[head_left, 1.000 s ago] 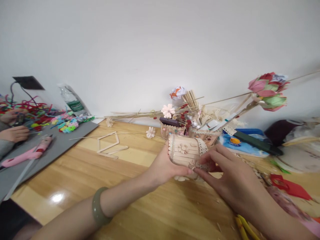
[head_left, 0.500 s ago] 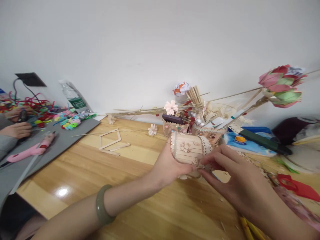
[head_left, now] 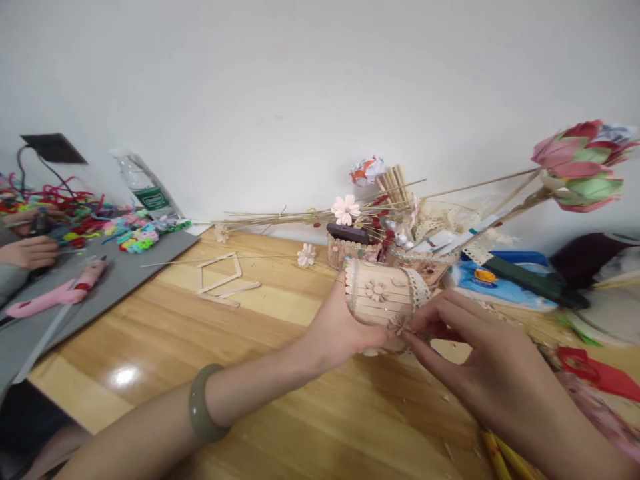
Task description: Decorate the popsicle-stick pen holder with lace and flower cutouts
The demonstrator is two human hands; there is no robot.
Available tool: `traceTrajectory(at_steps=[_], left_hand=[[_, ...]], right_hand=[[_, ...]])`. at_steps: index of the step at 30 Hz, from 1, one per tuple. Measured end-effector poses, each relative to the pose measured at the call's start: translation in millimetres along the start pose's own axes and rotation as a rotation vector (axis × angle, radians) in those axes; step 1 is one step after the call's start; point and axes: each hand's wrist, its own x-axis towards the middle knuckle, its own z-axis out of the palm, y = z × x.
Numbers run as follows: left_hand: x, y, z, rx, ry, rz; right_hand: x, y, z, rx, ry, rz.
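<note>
A small container made of pale craft sticks, trimmed with lace and small flowers, lies on its side above the wooden table. My left hand wraps round its left end and holds it. My right hand pinches a small wooden flower against the container's lower side, fingers pressed together. A green bangle sits on my left wrist.
Other stick pots with flowers stand behind. Paper flowers on a stem lean at right. Loose craft sticks lie at left. Another person's hands, a pink glue gun and coloured pipe cleaners are on a grey mat.
The view has shifted slightly; my hands and the stick container stay together, with the right fingers still pressing on the small flower.
</note>
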Motion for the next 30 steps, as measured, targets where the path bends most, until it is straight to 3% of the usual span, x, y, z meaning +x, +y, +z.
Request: traceTrajectory(at_steps=[24,30], left_hand=[[-1.2,-2.5,6.7,-0.039,0.097,-0.001],[-1.3,-4.1,8.2,-0.067,0.024,0.061]], right_hand=[[3.9,-6.5,-3.2,-0.052,-0.019,0.038],[2.1,-7.5,-4.1,-0.089,-0.031,0.011]])
